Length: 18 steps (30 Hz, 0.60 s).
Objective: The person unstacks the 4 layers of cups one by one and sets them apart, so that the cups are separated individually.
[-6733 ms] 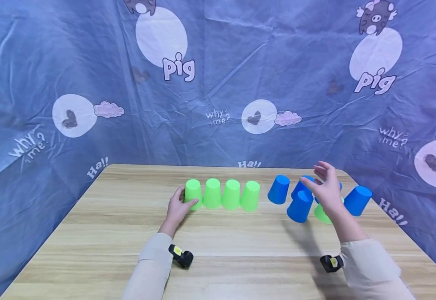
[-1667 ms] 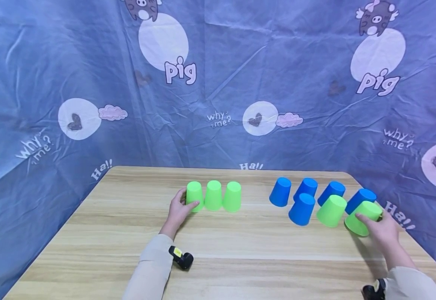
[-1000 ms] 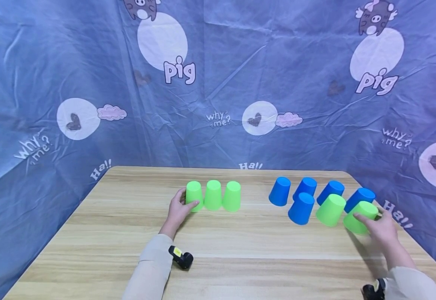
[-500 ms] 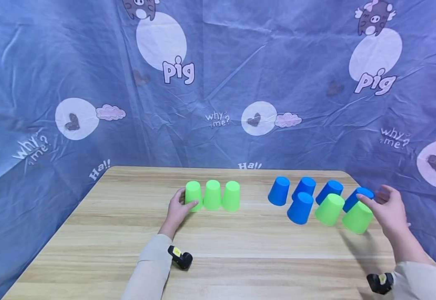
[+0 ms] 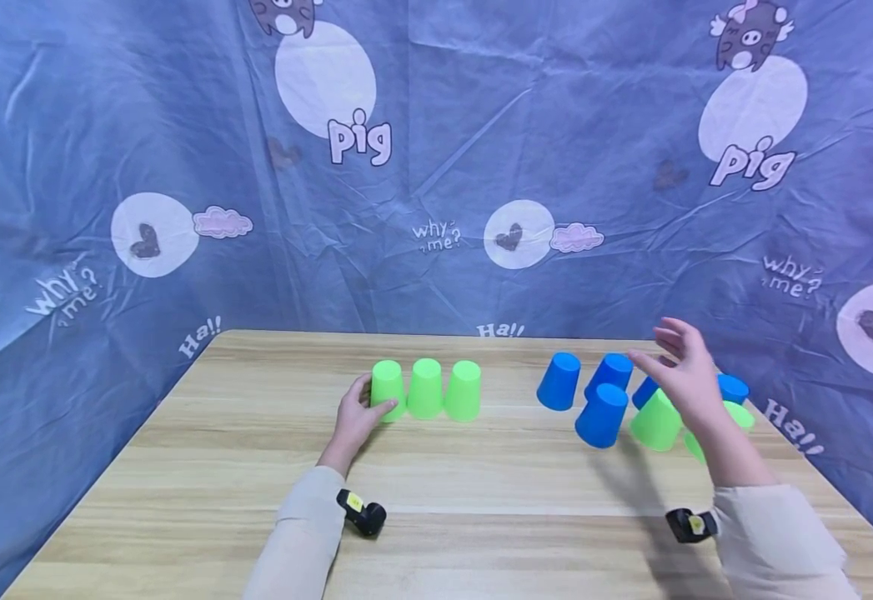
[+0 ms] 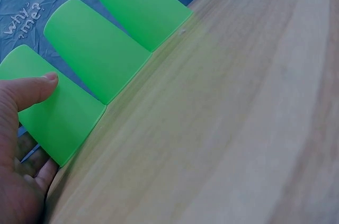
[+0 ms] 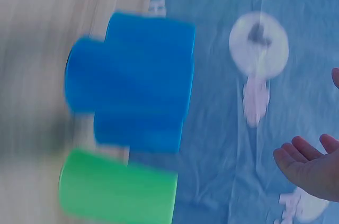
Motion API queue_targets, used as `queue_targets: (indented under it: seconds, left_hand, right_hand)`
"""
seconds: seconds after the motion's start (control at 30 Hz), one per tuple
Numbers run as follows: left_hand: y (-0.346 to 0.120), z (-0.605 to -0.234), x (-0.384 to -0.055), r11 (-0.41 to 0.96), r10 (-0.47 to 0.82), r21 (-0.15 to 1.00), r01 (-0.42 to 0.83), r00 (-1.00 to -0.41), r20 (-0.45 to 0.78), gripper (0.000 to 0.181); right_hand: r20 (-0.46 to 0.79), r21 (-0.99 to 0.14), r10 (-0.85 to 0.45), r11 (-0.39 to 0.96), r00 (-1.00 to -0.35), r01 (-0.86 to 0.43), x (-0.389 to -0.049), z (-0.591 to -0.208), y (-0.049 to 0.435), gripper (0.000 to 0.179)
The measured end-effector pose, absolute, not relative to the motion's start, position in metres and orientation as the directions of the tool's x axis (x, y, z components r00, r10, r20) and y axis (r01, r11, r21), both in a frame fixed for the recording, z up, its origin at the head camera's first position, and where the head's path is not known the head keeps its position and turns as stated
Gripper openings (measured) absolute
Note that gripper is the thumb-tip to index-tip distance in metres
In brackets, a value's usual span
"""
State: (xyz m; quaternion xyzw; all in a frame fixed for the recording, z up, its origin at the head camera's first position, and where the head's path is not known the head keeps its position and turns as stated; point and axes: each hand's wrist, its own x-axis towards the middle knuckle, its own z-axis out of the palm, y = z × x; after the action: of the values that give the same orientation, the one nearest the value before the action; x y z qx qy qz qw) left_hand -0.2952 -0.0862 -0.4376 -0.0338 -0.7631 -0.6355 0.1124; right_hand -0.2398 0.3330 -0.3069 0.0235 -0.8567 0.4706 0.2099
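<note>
My left hand (image 5: 353, 418) holds the leftmost of three upside-down green cups, thumb on the front of that end cup (image 5: 387, 382) and fingers behind it. The middle cup (image 5: 425, 388) and right cup (image 5: 464, 390) stand close beside it in a row. In the left wrist view the thumb lies across the held cup (image 6: 63, 118). My right hand (image 5: 687, 379) is raised over the right-hand group, fingers apart and nothing in them. It partly hides a green cup (image 5: 655, 421), another green cup (image 5: 738, 415) and blue cups behind them.
Several upside-down blue cups stand on the right: one at the group's left end (image 5: 559, 382), one in the front row (image 5: 601, 416), one at the far right (image 5: 733, 388). The wooden table (image 5: 436, 533) ends at a blue printed cloth (image 5: 436, 167).
The green row's fourth cup has gone to the right end of the front row by the blue cups. My right hand has let go of it, risen and moved left. The left hand stays put.
</note>
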Motion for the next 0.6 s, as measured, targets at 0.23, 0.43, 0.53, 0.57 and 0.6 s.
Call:
queue_targets:
  seconds: [0.23, 0.43, 0.53, 0.57, 0.6]
  left_hand:
    - [-0.087, -0.44, -0.297, 0.186, -0.1, 0.961, 0.203, -0.969, 0.224, 0.064]
    - [-0.086, -0.439, -0.298, 0.187, -0.102, 0.961, 0.202, -0.969, 0.224, 0.064]
    - [-0.086, -0.439, -0.298, 0.181, -0.098, 0.963, 0.201, -0.97, 0.221, 0.063]
    - [-0.086, -0.44, -0.298, 0.181, -0.095, 0.962, 0.202, -0.97, 0.222, 0.063]
    - [-0.086, -0.44, -0.298, 0.182, -0.093, 0.962, 0.204, -0.97, 0.224, 0.063]
  right_hand:
    - [0.364, -0.823, 0.036, 0.479, -0.931, -0.303, -0.246, -0.298, 0.262, 0.072]
    - [0.308, -0.845, -0.061, 0.441, -0.949, -0.303, -0.259, -0.311, 0.216, 0.072]
    - [0.258, -0.861, -0.103, 0.427, -0.961, -0.277, -0.267, -0.323, 0.199, 0.073]
    - [0.236, -0.87, -0.114, 0.418, -0.965, -0.262, -0.269, -0.327, 0.194, 0.073]
    - [0.213, -0.877, -0.124, 0.413, -0.969, -0.245, -0.271, -0.331, 0.189, 0.074]
